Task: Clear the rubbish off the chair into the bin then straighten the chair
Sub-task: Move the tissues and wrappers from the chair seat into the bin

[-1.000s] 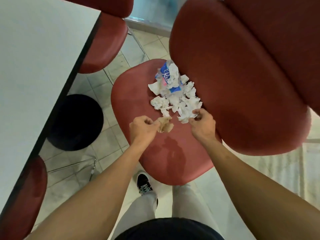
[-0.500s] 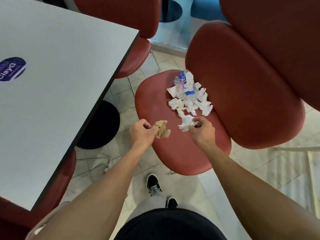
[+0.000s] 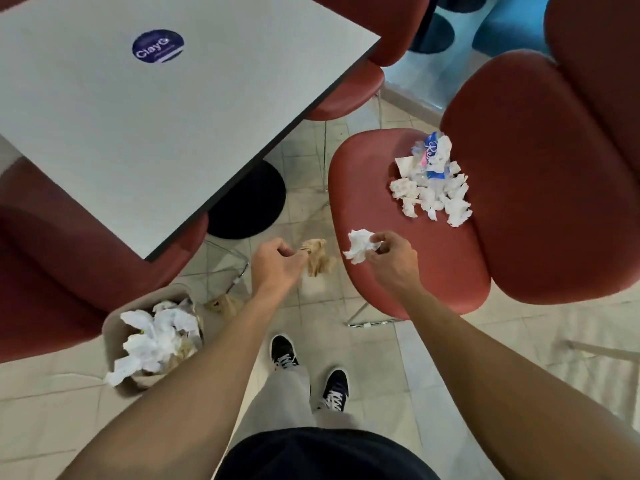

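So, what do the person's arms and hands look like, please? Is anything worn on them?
Both arms are bare to the frame's edge: no sleeves, gloves, watch or rings show on the left hand or the right hand. No markings are visible.

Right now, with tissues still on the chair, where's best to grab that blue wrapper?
Pinch the blue wrapper by its upper crumpled end, coming from above and the seat's front. It stands up among the white tissues, close to the backrest, which blocks the far side.
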Tool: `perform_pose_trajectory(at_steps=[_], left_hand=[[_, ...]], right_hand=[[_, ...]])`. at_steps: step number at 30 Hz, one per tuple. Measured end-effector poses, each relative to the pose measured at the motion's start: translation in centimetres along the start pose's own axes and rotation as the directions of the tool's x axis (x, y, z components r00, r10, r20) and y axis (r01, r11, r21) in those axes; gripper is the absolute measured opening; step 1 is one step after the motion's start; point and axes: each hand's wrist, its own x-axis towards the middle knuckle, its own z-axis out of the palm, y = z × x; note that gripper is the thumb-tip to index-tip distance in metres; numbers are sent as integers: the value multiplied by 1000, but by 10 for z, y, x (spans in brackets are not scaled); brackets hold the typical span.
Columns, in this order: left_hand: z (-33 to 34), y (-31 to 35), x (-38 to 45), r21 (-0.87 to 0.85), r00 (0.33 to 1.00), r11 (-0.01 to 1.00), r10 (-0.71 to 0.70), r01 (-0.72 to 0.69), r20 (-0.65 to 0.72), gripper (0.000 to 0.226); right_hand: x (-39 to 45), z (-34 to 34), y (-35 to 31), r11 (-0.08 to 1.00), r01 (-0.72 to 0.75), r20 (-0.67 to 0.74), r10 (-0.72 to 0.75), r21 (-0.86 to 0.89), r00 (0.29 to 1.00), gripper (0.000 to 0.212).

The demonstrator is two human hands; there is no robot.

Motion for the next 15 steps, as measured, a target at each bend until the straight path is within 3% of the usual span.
perform_pose_trajectory(at_steps=[15], left_hand=[[-171, -176, -11, -151, 961, 969, -219, 194, -172, 14]], right_hand=[[-120, 184, -59, 995, 63, 244, -42, -75, 969, 23]])
